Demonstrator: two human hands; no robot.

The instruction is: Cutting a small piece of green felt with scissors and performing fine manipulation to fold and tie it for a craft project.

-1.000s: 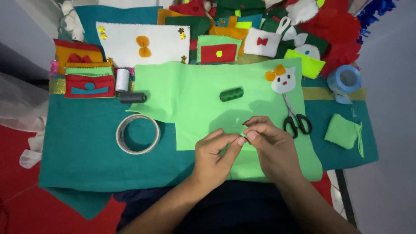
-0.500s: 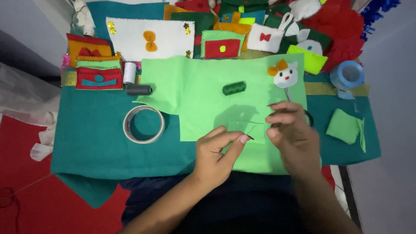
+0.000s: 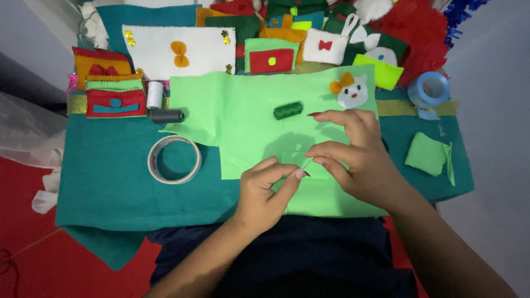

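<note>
**A:** Start at the hands. What are they doing?

**B:** The left hand [image 3: 268, 190] is closed in a pinch, thumb and forefinger pressed together on something very thin, probably a needle or thread end; it is too fine to tell. The right hand [image 3: 353, 157] is half curled, thumb and forefinger pinching a thin green thread [image 3: 307, 164] just right of the left fingertips, the other fingers spread loosely.

**A:** And the piece being worked on?

**B:** The light green felt sheet [image 3: 248, 116] lies flat directly under both hands, reaching from the near table edge towards the far side. The two pinches meet over its near middle.

**A:** What could go wrong?

**B:** I judge the thread could slip from either pinch, since both grips are fingertip-only. Pulled sideways, it could also drag or roll the dark green thread spool [image 3: 288, 110], which sits loose on the felt just beyond the hands.

**A:** Further out?

**B:** A ring of tape [image 3: 174, 159] lies to the left on the teal cloth [image 3: 110, 182]. A white cat-face cutout [image 3: 352, 91] sits far right, a blue ribbon roll [image 3: 429, 88] beyond it, and a folded green scrap [image 3: 426, 154] to the right.
</note>
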